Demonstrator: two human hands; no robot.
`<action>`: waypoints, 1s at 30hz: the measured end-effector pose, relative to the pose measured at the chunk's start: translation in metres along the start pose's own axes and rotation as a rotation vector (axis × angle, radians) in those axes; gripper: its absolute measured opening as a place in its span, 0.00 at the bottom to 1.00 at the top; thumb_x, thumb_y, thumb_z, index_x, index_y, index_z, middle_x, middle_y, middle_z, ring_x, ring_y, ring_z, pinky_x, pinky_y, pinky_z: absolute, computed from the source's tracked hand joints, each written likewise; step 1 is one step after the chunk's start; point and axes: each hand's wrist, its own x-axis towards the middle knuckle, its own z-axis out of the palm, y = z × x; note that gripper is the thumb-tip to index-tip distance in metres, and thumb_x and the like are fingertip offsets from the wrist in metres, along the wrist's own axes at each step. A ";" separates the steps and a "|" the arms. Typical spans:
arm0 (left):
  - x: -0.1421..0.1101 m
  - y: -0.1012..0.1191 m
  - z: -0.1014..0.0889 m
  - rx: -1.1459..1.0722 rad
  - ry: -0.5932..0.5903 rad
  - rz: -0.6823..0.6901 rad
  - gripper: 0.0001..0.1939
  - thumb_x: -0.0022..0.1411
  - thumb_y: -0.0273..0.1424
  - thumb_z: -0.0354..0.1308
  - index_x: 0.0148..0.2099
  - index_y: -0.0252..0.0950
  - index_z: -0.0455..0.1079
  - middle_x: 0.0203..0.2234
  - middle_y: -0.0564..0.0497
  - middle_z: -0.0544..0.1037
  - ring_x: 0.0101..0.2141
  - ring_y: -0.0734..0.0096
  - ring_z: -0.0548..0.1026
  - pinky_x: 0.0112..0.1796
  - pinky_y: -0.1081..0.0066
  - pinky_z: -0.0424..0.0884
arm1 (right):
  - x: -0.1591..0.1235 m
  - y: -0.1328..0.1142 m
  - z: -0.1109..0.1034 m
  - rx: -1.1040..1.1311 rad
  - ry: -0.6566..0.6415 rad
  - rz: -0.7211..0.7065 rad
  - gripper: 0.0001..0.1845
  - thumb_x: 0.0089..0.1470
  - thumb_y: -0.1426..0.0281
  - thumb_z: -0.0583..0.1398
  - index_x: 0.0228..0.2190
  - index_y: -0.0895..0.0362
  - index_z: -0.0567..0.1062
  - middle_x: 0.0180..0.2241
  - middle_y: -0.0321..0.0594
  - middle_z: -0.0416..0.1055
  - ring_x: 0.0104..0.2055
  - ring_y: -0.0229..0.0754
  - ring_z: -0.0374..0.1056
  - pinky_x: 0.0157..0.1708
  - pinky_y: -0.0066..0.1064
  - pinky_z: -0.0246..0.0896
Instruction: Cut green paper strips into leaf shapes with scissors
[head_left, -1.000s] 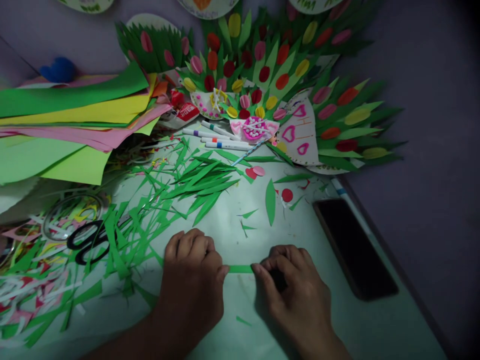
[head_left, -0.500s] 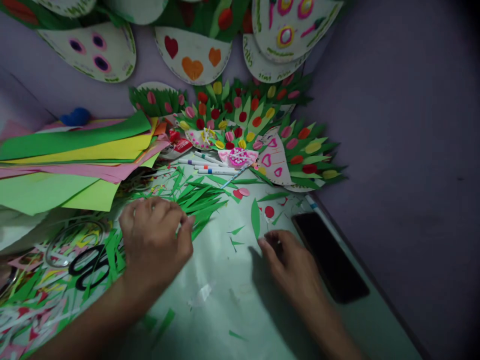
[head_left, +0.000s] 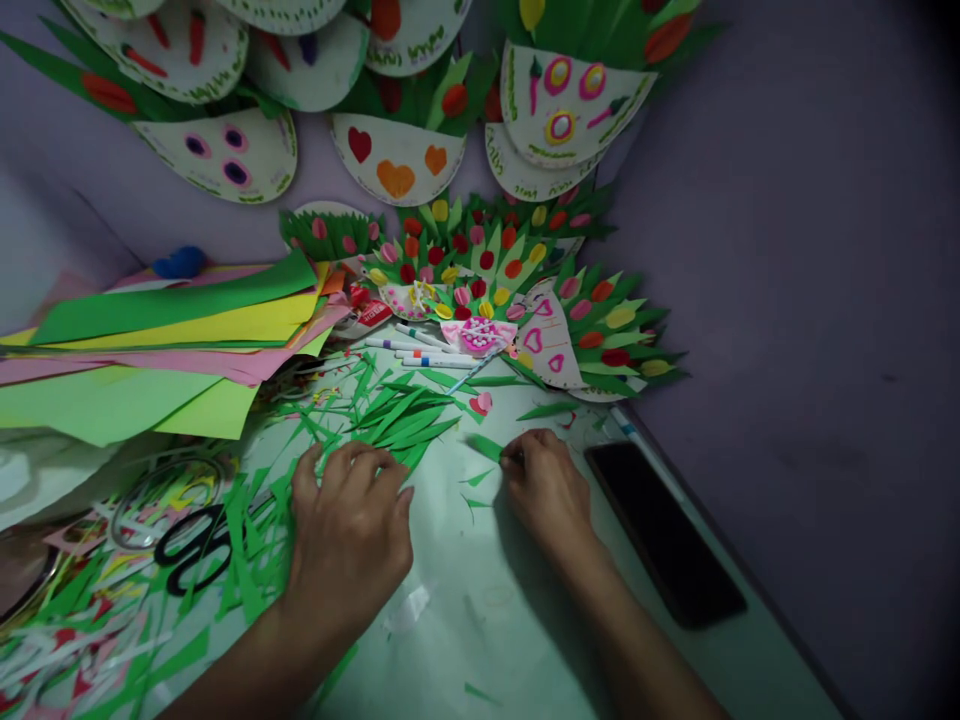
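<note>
My right hand (head_left: 549, 485) has its thumb and fingertips pinched on one end of a green paper leaf (head_left: 484, 446), which points left from the fingers just over the table. My left hand (head_left: 352, 515) is bent over the near edge of a pile of green paper leaves (head_left: 405, 415); its fingers are apart and nothing shows in them. Their tips are partly hidden behind the hand. Black-handled scissors (head_left: 196, 548) lie left of this hand among paper scraps. Beyond the pile rest several white markers (head_left: 439, 361).
A black phone (head_left: 667, 535) lies along the table's right side. Stacked coloured paper sheets (head_left: 172, 320) stick out at the left, above a heap of paper scraps (head_left: 90, 620). Finished paper flower baskets (head_left: 551, 335) lean at the back, and more paper-plate baskets (head_left: 397, 155) hang on the wall.
My right hand has moved forward and left and taken hold of the single green leaf, now turned sideways. My left hand has moved right, its fingers uncurling toward the pile. The view has tilted up slightly.
</note>
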 end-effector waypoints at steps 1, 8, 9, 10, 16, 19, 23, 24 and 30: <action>0.001 0.002 0.000 -0.002 -0.008 -0.015 0.07 0.57 0.25 0.51 0.36 0.35 0.70 0.32 0.46 0.74 0.41 0.55 0.68 0.47 0.45 0.52 | 0.000 0.000 0.000 0.007 -0.009 -0.014 0.05 0.45 0.77 0.58 0.24 0.56 0.72 0.31 0.42 0.70 0.34 0.44 0.67 0.25 0.30 0.53; 0.003 0.013 0.002 -0.085 -0.019 -0.034 0.08 0.57 0.25 0.51 0.33 0.37 0.72 0.30 0.49 0.75 0.39 0.60 0.70 0.49 0.49 0.54 | 0.009 0.009 -0.002 0.192 -0.123 0.060 0.15 0.44 0.79 0.57 0.38 0.58 0.68 0.32 0.42 0.71 0.34 0.45 0.67 0.32 0.32 0.58; 0.003 0.013 0.002 -0.092 -0.020 -0.034 0.09 0.57 0.25 0.51 0.33 0.37 0.72 0.29 0.49 0.75 0.38 0.61 0.70 0.49 0.49 0.55 | 0.010 0.010 -0.002 0.220 -0.130 0.086 0.19 0.43 0.79 0.58 0.40 0.59 0.67 0.33 0.43 0.71 0.34 0.44 0.67 0.33 0.32 0.59; 0.003 0.014 0.002 -0.098 -0.023 -0.033 0.09 0.57 0.25 0.51 0.33 0.36 0.72 0.29 0.49 0.75 0.38 0.61 0.70 0.48 0.49 0.55 | 0.012 0.012 -0.002 0.235 -0.134 0.108 0.21 0.42 0.79 0.58 0.42 0.60 0.66 0.35 0.44 0.70 0.34 0.44 0.67 0.34 0.33 0.60; 0.003 0.013 0.003 -0.138 -0.023 -0.020 0.09 0.57 0.23 0.50 0.32 0.36 0.71 0.28 0.50 0.75 0.37 0.63 0.70 0.49 0.50 0.55 | 0.013 0.016 0.000 0.319 -0.102 0.163 0.26 0.38 0.80 0.60 0.43 0.60 0.68 0.39 0.46 0.66 0.32 0.41 0.68 0.34 0.33 0.64; 0.002 0.013 0.003 -0.156 -0.013 -0.007 0.08 0.57 0.23 0.51 0.35 0.35 0.71 0.30 0.48 0.74 0.39 0.62 0.69 0.49 0.50 0.57 | -0.001 0.014 -0.006 0.472 -0.066 0.031 0.27 0.41 0.79 0.59 0.46 0.58 0.65 0.43 0.47 0.65 0.30 0.38 0.68 0.31 0.31 0.66; -0.002 0.016 0.002 -0.144 -0.090 0.099 0.16 0.55 0.23 0.52 0.47 0.34 0.68 0.44 0.41 0.71 0.47 0.55 0.65 0.48 0.50 0.59 | -0.031 0.006 -0.022 0.473 -0.106 -0.440 0.21 0.51 0.80 0.52 0.47 0.54 0.65 0.52 0.51 0.62 0.34 0.37 0.70 0.31 0.29 0.68; -0.004 0.018 0.002 -0.142 -0.131 0.134 0.19 0.55 0.23 0.52 0.50 0.34 0.66 0.48 0.40 0.68 0.49 0.53 0.63 0.48 0.49 0.59 | -0.038 0.004 -0.026 0.422 -0.136 -0.544 0.19 0.54 0.79 0.51 0.46 0.54 0.65 0.52 0.50 0.63 0.36 0.38 0.70 0.31 0.29 0.68; -0.010 0.020 0.008 -0.236 -0.191 0.299 0.12 0.51 0.18 0.50 0.35 0.34 0.71 0.35 0.45 0.73 0.42 0.59 0.67 0.50 0.50 0.58 | -0.060 -0.004 -0.042 0.336 -0.255 -0.761 0.14 0.60 0.70 0.47 0.44 0.52 0.68 0.42 0.38 0.73 0.35 0.38 0.72 0.32 0.26 0.68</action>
